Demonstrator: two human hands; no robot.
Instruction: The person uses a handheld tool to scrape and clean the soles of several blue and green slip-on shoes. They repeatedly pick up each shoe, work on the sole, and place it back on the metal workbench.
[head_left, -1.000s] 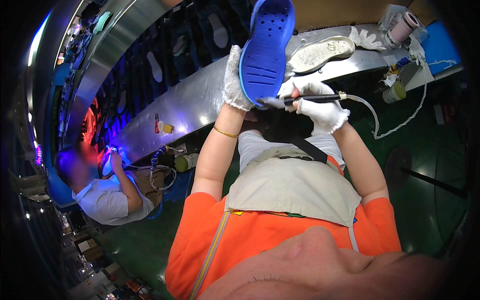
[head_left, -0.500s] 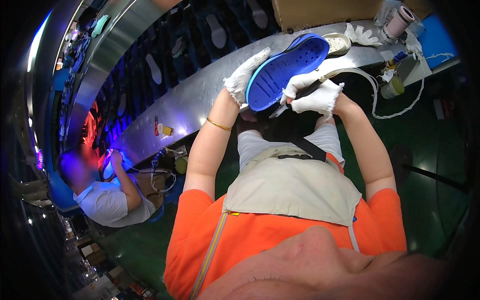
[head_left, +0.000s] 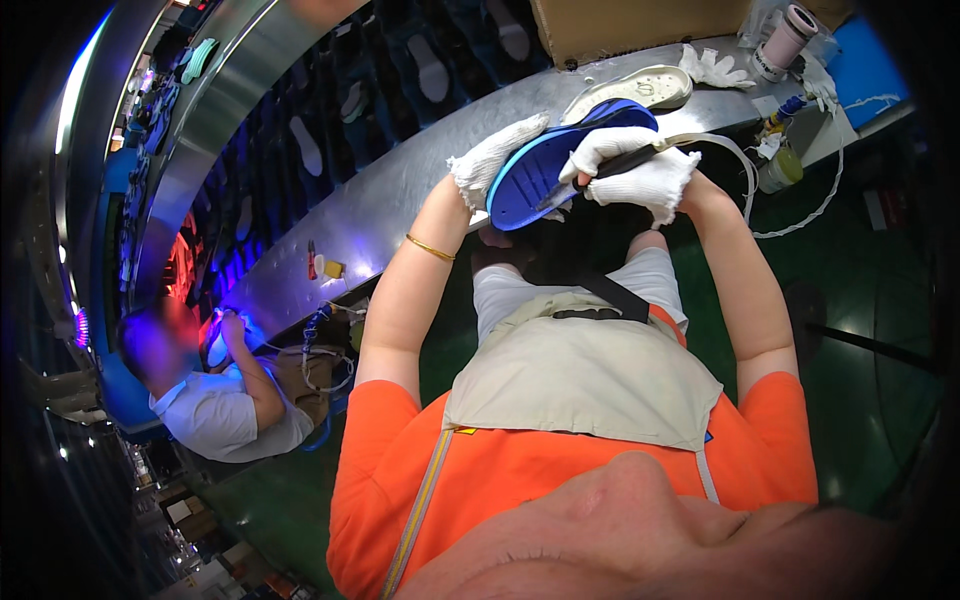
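The left hand point(head_left: 492, 160), in a white knitted glove, had its grip closed round the near left end of a blue shoe sole point(head_left: 560, 160), holding it tilted above the near edge of the curved steel worktop point(head_left: 400, 200), probably so that its broad face turned up toward the person. The right hand point(head_left: 640, 175), gloved likewise, was clenched on a dark pen-like tool point(head_left: 610, 165) whose tip lay across the sole's face; the hand also rested against the sole's right edge, which would steady both for fine work. A pale hose point(head_left: 735, 160) ran from the tool's back end out to the right, and it hung close by the right wrist, where it could drag.

Just beyond the blue sole lay a white sole point(head_left: 640, 88) on the worktop, with a spare white glove point(head_left: 715, 68) to its right and a cardboard box point(head_left: 640, 25) at the far side. Farther right stood a roll of tape point(head_left: 785, 35) and what looked like a small bottle point(head_left: 775, 170), though the rim of the view was too bent to be sure. Dark soles rode a conveyor point(head_left: 420, 80) beyond the worktop. To the near left, well apart, another person in a white shirt point(head_left: 225, 415) worked under violet light
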